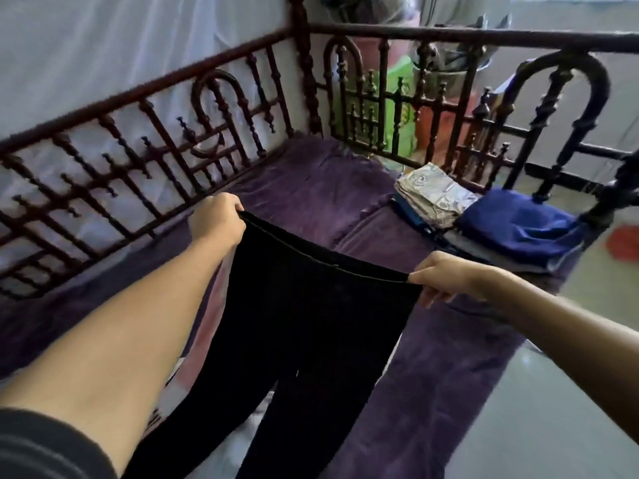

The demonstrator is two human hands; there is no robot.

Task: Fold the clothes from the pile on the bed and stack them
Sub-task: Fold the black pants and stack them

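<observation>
no legible text, labels, brands or numbers anywhere

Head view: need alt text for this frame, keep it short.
A person's left hand and right hand grip the waistband of black leggings, holding them spread above a purple bedspread with the legs hanging down. A folded patterned cloth and a blue garment lie by the carved bed railing.
</observation>
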